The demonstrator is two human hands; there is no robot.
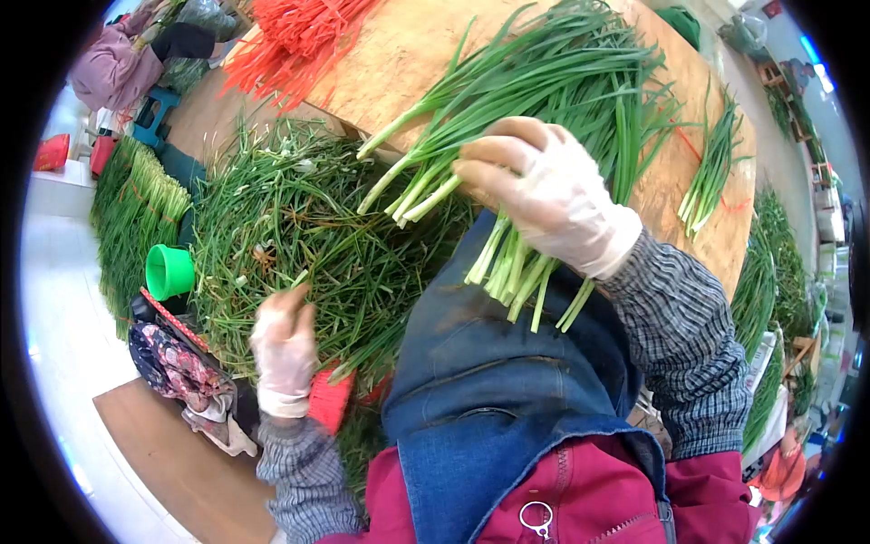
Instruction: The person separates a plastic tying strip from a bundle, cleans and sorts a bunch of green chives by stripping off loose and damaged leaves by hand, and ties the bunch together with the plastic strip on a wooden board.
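Right grip (564, 201), thinly gloved, curls over slender, pale-ended green stalks (553, 86).

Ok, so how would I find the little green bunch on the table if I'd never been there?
Find the wooden table with a big heap of greens under the right hand. The little bunch lies to the heap's right, near the table's edge. It's far smaller, and no hand touches it.

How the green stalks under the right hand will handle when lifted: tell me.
The green stalks are probably floppy toward the leaf tips, which bend and splay across the table. Their pale ends seem stiffer, jutting fairly straight past the table's edge. Some might slip from the right hand, since they fan out loosely.
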